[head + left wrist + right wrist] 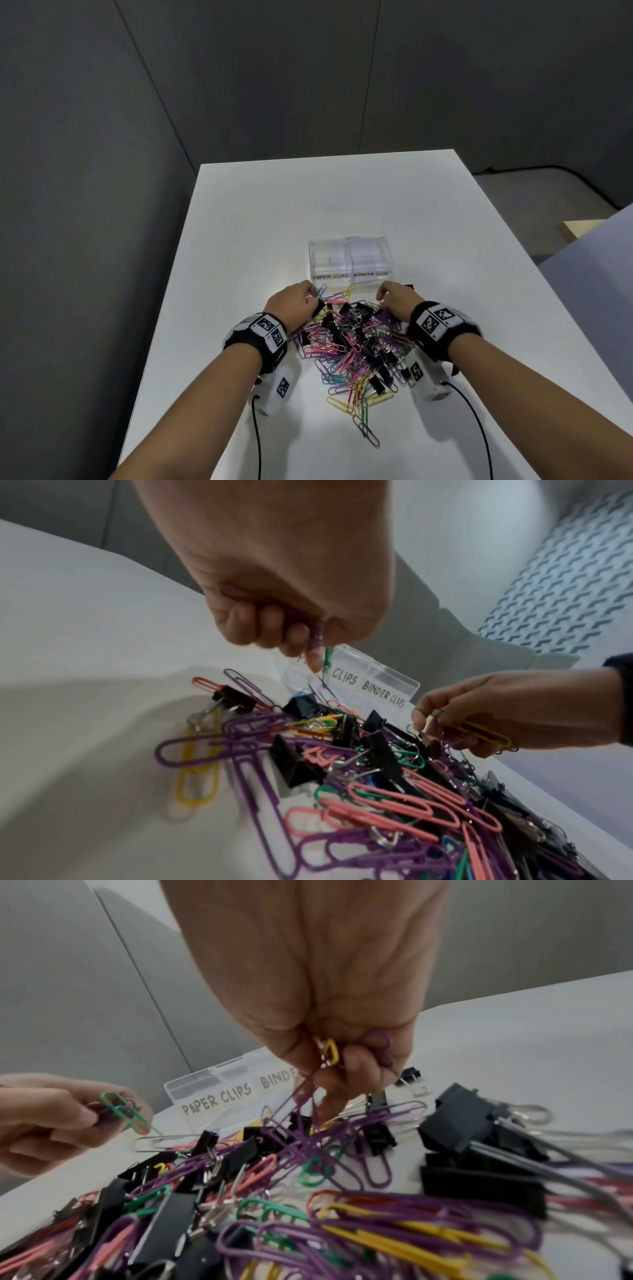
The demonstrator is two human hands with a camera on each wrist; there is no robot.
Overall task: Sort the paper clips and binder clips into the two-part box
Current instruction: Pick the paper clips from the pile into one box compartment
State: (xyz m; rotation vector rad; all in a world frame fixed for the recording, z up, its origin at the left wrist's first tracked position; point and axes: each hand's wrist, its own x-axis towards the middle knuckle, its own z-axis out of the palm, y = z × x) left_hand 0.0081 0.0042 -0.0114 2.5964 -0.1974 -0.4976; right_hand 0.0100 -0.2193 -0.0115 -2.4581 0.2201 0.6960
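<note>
A heap of coloured paper clips [346, 346] mixed with black binder clips [375, 380] lies on the white table [239, 212], just in front of a clear two-part box [350, 263] labelled PAPER CLIPS left and BINDER CLIPS right. My left hand [301, 301] is at the heap's far left and pinches a small bunch of paper clips [318, 639], a green one [123, 1110] among them. My right hand [390, 299] is at the heap's far right and grips paper clips, yellow [330, 1049] and purple [380, 1042], with purple ones trailing down into the heap.
A lone binder clip [408, 287] lies by the box's right front corner. Grey partition walls stand behind and to the left of the table. Cables run from both wrist units off the table's near edge. A patterned surface [565, 574] shows beyond the right side.
</note>
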